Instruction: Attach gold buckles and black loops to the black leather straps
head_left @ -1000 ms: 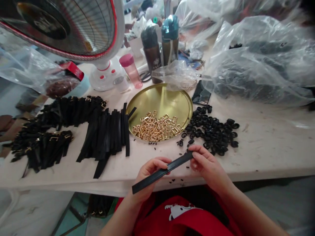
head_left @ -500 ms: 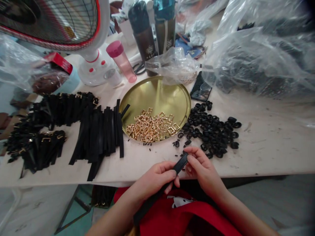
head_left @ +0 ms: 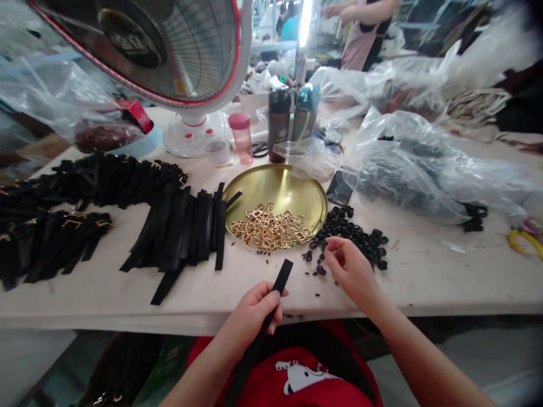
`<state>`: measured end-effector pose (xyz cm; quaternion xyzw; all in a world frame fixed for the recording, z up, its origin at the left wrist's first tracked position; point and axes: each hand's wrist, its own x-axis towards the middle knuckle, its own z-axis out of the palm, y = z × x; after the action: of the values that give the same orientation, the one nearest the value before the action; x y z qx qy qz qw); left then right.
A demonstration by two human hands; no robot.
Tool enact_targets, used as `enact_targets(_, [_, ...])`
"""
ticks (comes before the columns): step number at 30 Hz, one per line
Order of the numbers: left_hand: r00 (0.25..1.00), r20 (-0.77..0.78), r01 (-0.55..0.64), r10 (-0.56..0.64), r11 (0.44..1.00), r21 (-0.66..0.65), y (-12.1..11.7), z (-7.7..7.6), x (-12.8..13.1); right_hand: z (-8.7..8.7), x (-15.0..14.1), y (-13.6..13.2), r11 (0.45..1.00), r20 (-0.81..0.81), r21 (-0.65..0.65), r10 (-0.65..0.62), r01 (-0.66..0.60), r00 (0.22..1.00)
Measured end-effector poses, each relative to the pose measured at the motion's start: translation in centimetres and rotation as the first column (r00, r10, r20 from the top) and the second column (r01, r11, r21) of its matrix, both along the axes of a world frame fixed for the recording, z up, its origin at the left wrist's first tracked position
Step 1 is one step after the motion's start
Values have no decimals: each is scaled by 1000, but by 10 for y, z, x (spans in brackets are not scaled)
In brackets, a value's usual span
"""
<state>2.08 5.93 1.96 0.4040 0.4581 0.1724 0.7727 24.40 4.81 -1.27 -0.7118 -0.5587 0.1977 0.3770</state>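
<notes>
My left hand point(head_left: 262, 305) is closed around a long black strap point(head_left: 283, 275). One squared end sticks up past my thumb, and the other hangs over my lap. My right hand point(head_left: 350, 271) hovers at the near-left edge of a pile of small black loops point(head_left: 360, 240), its fingers loosely curled, thumb and forefinger a little apart. Nothing shows between them. Behind both hands lies a round gold tray point(head_left: 292, 183) bearing a heap of gold buckles point(head_left: 271, 226). Black straps point(head_left: 182, 229) lie side by side left of the tray.
Straps with gold buckles point(head_left: 72, 240) are heaped at far left. A fan point(head_left: 195, 133), a pink-lidded bottle point(head_left: 241, 141) and dark bottles point(head_left: 280, 127) stand behind the tray. A phone point(head_left: 339, 189) and filled plastic bags point(head_left: 416, 169) lie right. A person point(head_left: 365, 34) stands beyond.
My right hand has left the strap and moved to the loop pile. The left hand still grips the strap, now lower and more to the left. The view has tilted up.
</notes>
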Motion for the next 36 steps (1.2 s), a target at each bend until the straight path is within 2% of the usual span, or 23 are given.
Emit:
enact_targets(3, [995,36,-89,90,996,-27,-5,5,-15,-1,9,22,999,174,-8,52,-51,983])
enact_targets(6, [982,74,-170,173,984,-48,-13,11,-30,3,17,37,996,270,-2,89,-91,959])
enact_targets(11, [960,92,-261,264,965,-40,-32,13,-47,15,36,35,1000,321,-10,9,-6,947])
enact_targets(13, [958,103,-265,269,963,-46,-39,12,-51,14,40,27,999,341,-40,24,-11,940])
enact_targets(19, [958,128,-256,257,966,-26,-53,11,-57,-7,37,10,993,395,-90,104,-74,913])
enact_targets(22, [956,108,-273,273,962,-10,-53,10,-57,-8,37,10,990,401,-101,129,-97,907])
enact_targets(24, [956,97,-275,276,961,-27,-52,8,-53,-6,36,11,980,401,-128,191,-152,896])
enact_targets(28, [971,70,-226,229,973,-49,-50,2,-42,-2,30,14,927,508,-242,372,-286,777])
enact_targets(30, [985,38,-170,170,985,-7,-48,-1,-37,-1,28,17,916,542,-273,399,-294,740])
enact_targets(31, [991,14,-136,136,990,28,-46,-3,-35,-1,28,17,918,531,-270,394,-290,750])
enact_targets(33, [996,-49,-63,69,991,121,-42,-5,-30,1,28,17,932,448,-224,357,-283,820])
enact_targets(35, [993,-113,3,26,970,243,-37,-4,-22,5,25,13,950,228,-164,299,-266,927])
enact_targets(36, [990,-140,31,12,951,307,-34,-3,-17,8,21,9,955,49,-146,268,-259,962])
